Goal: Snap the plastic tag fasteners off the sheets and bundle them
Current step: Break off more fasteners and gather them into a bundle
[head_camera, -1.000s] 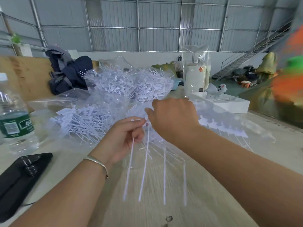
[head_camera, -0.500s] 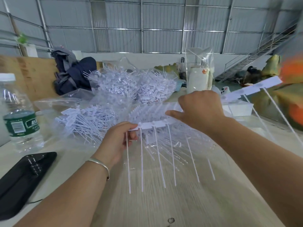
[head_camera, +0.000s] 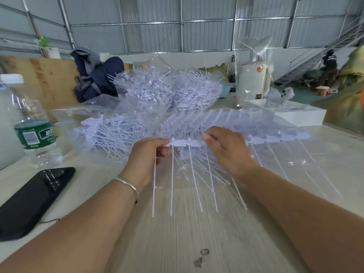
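Observation:
I hold a white strip of tag fasteners above the table, its long thin pins hanging toward me. My left hand pinches the strip's left end. My right hand grips the strip a little to the right, fingers curled over it. Beyond my right hand the strip runs on to the right over a flat stack of fastener sheets. A pile of loose snapped-off fasteners lies to the left, and a big heap of fasteners sits behind in clear plastic.
A water bottle stands at the left and a black phone case lies near the left edge. A white box and a bagged white cylinder stand at the back right. A dark backpack sits behind.
The strip has come down from its raised, tilted position to lie level over the sheets. My right hand slid left along it, closer to my left hand.

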A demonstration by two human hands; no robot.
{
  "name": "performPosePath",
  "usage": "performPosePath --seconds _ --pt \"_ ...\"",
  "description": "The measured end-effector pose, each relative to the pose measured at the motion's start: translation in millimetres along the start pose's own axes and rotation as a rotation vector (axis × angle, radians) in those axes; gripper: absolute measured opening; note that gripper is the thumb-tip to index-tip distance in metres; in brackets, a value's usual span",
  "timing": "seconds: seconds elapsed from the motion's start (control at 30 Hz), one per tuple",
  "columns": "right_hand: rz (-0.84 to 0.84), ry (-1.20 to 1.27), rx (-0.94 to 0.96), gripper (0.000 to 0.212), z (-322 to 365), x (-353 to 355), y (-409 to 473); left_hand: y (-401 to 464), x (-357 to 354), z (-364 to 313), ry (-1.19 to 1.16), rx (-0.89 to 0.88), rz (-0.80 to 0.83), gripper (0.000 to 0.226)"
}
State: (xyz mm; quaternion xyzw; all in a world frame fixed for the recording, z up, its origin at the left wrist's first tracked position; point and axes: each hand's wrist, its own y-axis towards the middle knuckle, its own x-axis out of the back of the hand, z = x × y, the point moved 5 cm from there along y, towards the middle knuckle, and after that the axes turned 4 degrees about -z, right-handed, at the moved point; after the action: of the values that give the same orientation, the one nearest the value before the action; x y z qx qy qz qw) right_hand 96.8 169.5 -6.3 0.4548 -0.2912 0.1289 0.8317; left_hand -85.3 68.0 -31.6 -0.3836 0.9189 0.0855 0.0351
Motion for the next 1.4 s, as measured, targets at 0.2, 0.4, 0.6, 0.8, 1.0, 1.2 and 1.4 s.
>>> performPosePath --seconds 0.2,0.4,0.6,0.8,1.0,1.2,1.4 --pt "0.067 -0.026 -0.024 0.015 -4.8 -13.4 -3.1 -2.6 2.6 4.8 -0.042 0.017 -0.059 0.017" --pt "0.07 0.014 -0.002 0.021 2.4 -11.9 -4.9 -9.1 -3.3 8.2 -0.198 0.063 -0.057 0.037" --pt "0.076 0.123 0.016 0.021 10.6 -9.1 -1.2 -16.0 -7.4 5.9 -0.215 0.131 -0.099 0.036" --pt "0.033 0.092 0.027 0.018 15.9 -1.2 -1.1 -22.2 -3.6 -12.4 -0.057 0.134 -0.103 0.036" --pt "0.029 0.124 0.039 0.016 28.0 8.1 -5.1 -40.4 7.6 -10.6 -0.151 0.178 -0.136 0.036" --pt "0.009 0.183 0.05 0.006 33.7 15.3 -3.9 -39.4 8.9 -17.4 -0.339 0.241 -0.16 0.023" --pt "-0.025 0.111 0.029 0.007 23.7 22.3 -2.7 -28.7 -8.8 -14.7 -0.299 0.266 -0.077 0.025"
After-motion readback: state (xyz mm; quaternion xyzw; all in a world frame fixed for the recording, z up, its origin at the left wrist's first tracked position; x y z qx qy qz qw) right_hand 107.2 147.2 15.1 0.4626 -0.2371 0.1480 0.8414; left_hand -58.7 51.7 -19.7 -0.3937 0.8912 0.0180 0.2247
